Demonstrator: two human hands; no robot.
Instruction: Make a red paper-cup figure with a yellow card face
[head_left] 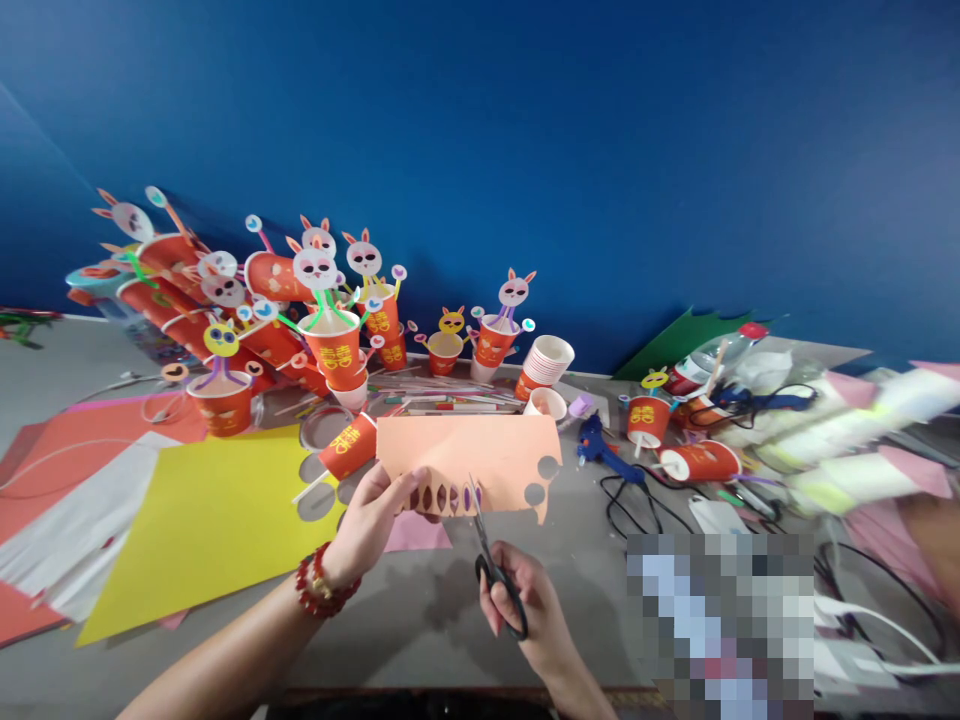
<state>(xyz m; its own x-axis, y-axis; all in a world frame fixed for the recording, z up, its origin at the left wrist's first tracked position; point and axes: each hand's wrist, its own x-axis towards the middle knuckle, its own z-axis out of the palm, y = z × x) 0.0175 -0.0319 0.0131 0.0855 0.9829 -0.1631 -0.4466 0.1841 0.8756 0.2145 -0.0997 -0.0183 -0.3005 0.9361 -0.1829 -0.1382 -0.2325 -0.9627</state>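
My left hand [379, 515] grips the lower left edge of a peach sheet of paper [465, 450], thumb on top. Along the sheet's lower edge runs a row of several leaf-shaped holes, and two round holes sit near its right edge. In my right hand [521, 595] is a pair of scissors [487, 555] with black handles, fingers through the loops. The blades point up and reach the sheet's lower edge beside the row of holes. Beneath the sheet, a pink paper piece [416, 532] lies on the grey table [420, 620].
Red paper cups with rabbit faces [334, 345] crowd the back left. Yellow paper [202, 530] lies left, over orange sheets [105, 430]. A stack of cups [546, 362] stands behind the peach sheet. To the right are a blue glue gun [607, 455], cables, a bottle [712, 358] and a blurred patch.
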